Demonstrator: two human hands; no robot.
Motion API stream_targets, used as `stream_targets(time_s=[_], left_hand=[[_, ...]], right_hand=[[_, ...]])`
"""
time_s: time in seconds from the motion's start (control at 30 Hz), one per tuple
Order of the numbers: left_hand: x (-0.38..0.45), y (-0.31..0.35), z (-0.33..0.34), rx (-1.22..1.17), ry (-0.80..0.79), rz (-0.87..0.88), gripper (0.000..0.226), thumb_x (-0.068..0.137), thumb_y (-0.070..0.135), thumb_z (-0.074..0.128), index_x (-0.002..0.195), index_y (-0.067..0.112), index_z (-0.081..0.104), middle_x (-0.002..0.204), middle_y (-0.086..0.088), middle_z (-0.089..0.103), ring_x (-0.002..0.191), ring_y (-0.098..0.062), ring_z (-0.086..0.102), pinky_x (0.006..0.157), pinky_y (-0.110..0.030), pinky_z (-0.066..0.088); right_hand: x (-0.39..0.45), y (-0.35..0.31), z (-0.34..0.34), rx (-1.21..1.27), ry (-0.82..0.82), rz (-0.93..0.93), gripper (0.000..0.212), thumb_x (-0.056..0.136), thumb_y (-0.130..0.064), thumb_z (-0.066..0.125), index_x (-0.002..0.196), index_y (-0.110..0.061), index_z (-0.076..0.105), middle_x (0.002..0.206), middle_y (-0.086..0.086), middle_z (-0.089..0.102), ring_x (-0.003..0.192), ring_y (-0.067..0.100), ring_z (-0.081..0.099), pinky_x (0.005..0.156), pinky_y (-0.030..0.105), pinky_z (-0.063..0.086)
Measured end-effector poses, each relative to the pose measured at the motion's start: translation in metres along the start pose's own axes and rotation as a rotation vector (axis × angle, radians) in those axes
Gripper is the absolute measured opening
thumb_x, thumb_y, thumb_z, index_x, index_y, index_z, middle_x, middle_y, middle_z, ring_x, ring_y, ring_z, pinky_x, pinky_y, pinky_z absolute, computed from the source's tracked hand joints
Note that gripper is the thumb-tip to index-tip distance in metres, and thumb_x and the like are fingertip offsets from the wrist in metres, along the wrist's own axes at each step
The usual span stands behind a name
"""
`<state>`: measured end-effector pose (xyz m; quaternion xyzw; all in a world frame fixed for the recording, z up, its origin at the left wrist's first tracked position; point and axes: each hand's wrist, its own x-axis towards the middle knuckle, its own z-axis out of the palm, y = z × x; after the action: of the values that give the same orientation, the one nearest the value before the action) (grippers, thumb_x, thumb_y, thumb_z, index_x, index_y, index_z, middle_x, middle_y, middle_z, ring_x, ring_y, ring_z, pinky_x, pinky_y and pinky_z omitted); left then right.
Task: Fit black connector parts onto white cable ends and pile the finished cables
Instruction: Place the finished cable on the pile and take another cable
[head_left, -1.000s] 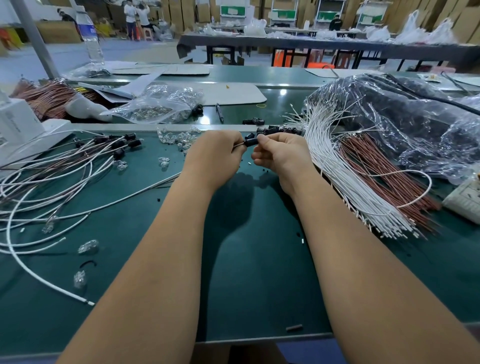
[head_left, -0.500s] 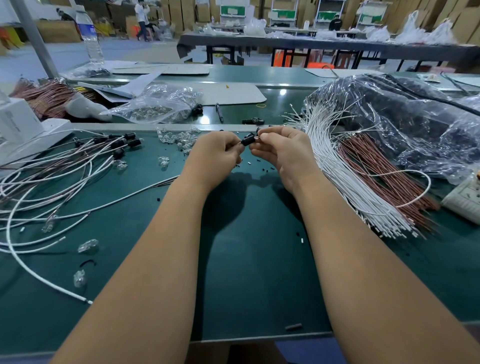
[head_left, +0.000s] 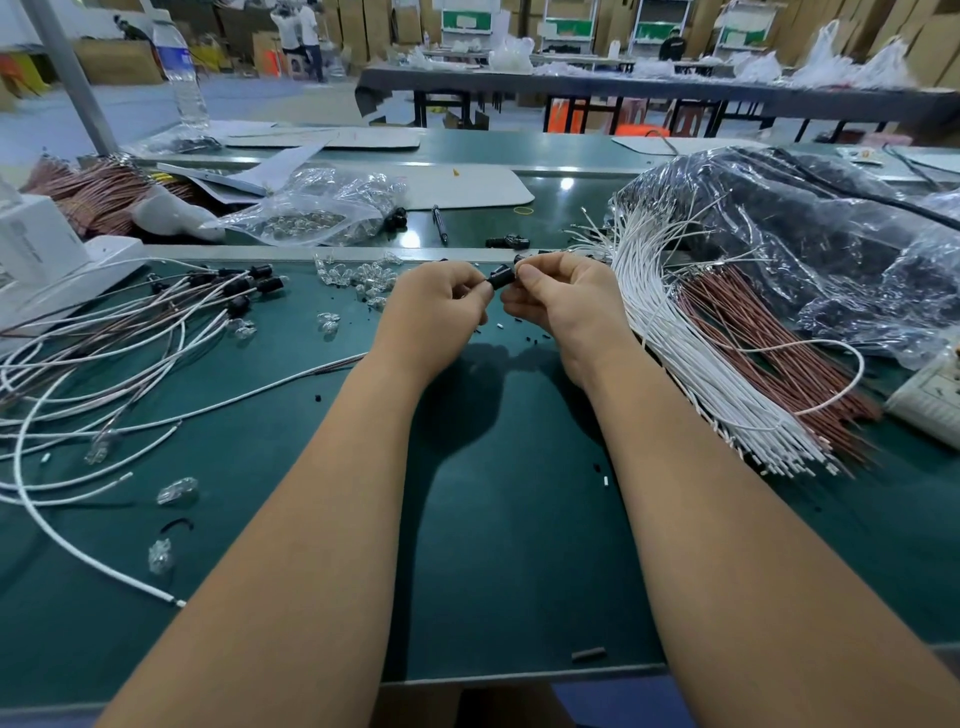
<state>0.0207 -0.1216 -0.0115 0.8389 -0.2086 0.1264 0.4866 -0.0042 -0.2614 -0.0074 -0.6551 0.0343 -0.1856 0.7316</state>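
Both hands meet over the far middle of the green table (head_left: 509, 545). My left hand (head_left: 436, 306) and my right hand (head_left: 563, 296) pinch a small black connector part (head_left: 502, 276) between their fingertips. A white cable (head_left: 249, 397) runs from under my left wrist out to the left; its end at the connector is hidden by my fingers. Cables fitted with black connectors (head_left: 156, 332) lie piled at the left. A bundle of bare white cables (head_left: 691, 358) lies at the right beside brown wires (head_left: 769, 353).
Clear plastic pieces (head_left: 358, 275) are scattered behind my left hand, and a clear bag (head_left: 317, 208) of them lies farther back. A large plastic bag (head_left: 810, 234) fills the right rear. A white device (head_left: 41, 260) stands at the left edge, loose black connectors (head_left: 506, 241) sit beyond the table seam.
Both hands have lifted slightly and drawn closer together, turning the black connector part between the fingertips. The piles have not moved.
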Motion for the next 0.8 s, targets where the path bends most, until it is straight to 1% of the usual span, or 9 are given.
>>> stream_targets(time_s=[0.1, 0.2, 0.27, 0.33, 0.43, 0.5, 0.57, 0.7, 0.8], left_hand=[[0.0001, 0.0006, 0.0008, -0.022, 0.001, -0.012, 0.018, 0.09, 0.018, 0.058, 0.077, 0.016, 0.069, 0.065, 0.001, 0.069, 0.066, -0.023, 0.065, 0.069, -0.041, 0.056], [0.0001, 0.0023, 0.0017, -0.057, 0.036, -0.023, 0.021, 0.089, 0.016, 0.059, 0.071, 0.012, 0.069, 0.064, -0.002, 0.068, 0.06, -0.015, 0.06, 0.068, -0.038, 0.055], [-0.0001, 0.0039, 0.0022, -0.056, 0.054, -0.022, 0.022, 0.088, 0.016, 0.059, 0.068, 0.011, 0.068, 0.064, -0.003, 0.068, 0.059, -0.014, 0.059, 0.067, -0.035, 0.053], [-0.0004, 0.0051, 0.0025, -0.061, 0.059, -0.018, 0.023, 0.088, 0.015, 0.059, 0.067, 0.009, 0.068, 0.064, -0.004, 0.068, 0.06, -0.016, 0.061, 0.066, -0.034, 0.054], [-0.0008, 0.0057, 0.002, -0.076, 0.072, -0.016, 0.023, 0.088, 0.014, 0.059, 0.068, 0.008, 0.069, 0.064, -0.004, 0.068, 0.056, -0.012, 0.058, 0.061, -0.029, 0.053], [-0.0008, 0.0053, 0.0012, -0.075, 0.084, -0.016, 0.022, 0.089, 0.014, 0.059, 0.071, 0.007, 0.069, 0.063, -0.002, 0.068, 0.056, -0.011, 0.057, 0.064, -0.031, 0.054], [-0.0005, 0.0048, 0.0005, -0.072, 0.089, -0.013, 0.022, 0.089, 0.015, 0.059, 0.073, 0.006, 0.07, 0.064, -0.003, 0.068, 0.058, -0.014, 0.058, 0.068, -0.036, 0.056], [-0.001, 0.0052, 0.0014, -0.075, 0.077, -0.009, 0.021, 0.088, 0.014, 0.059, 0.071, 0.007, 0.069, 0.065, -0.007, 0.068, 0.062, -0.022, 0.061, 0.071, -0.043, 0.056], [-0.0007, 0.0046, 0.0018, -0.064, 0.07, -0.014, 0.02, 0.089, 0.013, 0.059, 0.072, 0.009, 0.069, 0.066, -0.006, 0.068, 0.062, -0.019, 0.061, 0.071, -0.043, 0.056]], right_hand=[[-0.0014, -0.0019, 0.0007, -0.002, 0.002, -0.006, 0.015, 0.092, 0.002, 0.059, 0.08, -0.007, 0.063, 0.069, 0.007, 0.066, 0.057, 0.011, 0.067, 0.061, 0.023, 0.057], [-0.0025, -0.003, 0.0015, 0.025, 0.007, 0.019, 0.014, 0.092, 0.001, 0.059, 0.081, -0.006, 0.063, 0.07, 0.007, 0.066, 0.056, 0.012, 0.066, 0.059, 0.022, 0.056], [-0.0028, -0.0029, 0.0022, 0.025, 0.022, 0.031, 0.012, 0.093, 0.001, 0.058, 0.084, -0.005, 0.063, 0.072, 0.008, 0.065, 0.055, 0.012, 0.066, 0.058, 0.021, 0.055], [-0.0029, -0.0025, 0.0024, -0.003, 0.048, 0.019, 0.008, 0.092, -0.001, 0.06, 0.086, -0.006, 0.061, 0.074, 0.01, 0.064, 0.054, 0.013, 0.065, 0.057, 0.022, 0.054], [-0.0039, -0.0028, 0.0021, -0.086, 0.069, -0.026, 0.01, 0.092, -0.004, 0.061, 0.083, -0.007, 0.06, 0.073, 0.009, 0.064, 0.054, 0.013, 0.065, 0.056, 0.023, 0.054], [-0.005, -0.0043, 0.0023, -0.11, 0.056, -0.036, 0.009, 0.091, -0.002, 0.06, 0.083, -0.006, 0.061, 0.074, 0.01, 0.066, 0.056, 0.015, 0.066, 0.057, 0.024, 0.055], [-0.0064, -0.0065, 0.0034, -0.101, 0.039, -0.027, 0.009, 0.089, 0.002, 0.058, 0.083, -0.005, 0.061, 0.075, 0.012, 0.066, 0.057, 0.016, 0.066, 0.058, 0.026, 0.056], [-0.0092, -0.0082, 0.0069, -0.143, -0.001, -0.039, 0.009, 0.086, 0.006, 0.06, 0.081, -0.002, 0.059, 0.072, 0.013, 0.065, 0.053, 0.015, 0.066, 0.057, 0.026, 0.056], [-0.0101, -0.008, 0.0079, -0.162, -0.004, -0.057, 0.008, 0.086, 0.004, 0.062, 0.082, 0.0, 0.058, 0.071, 0.013, 0.065, 0.052, 0.014, 0.066, 0.057, 0.025, 0.056]])
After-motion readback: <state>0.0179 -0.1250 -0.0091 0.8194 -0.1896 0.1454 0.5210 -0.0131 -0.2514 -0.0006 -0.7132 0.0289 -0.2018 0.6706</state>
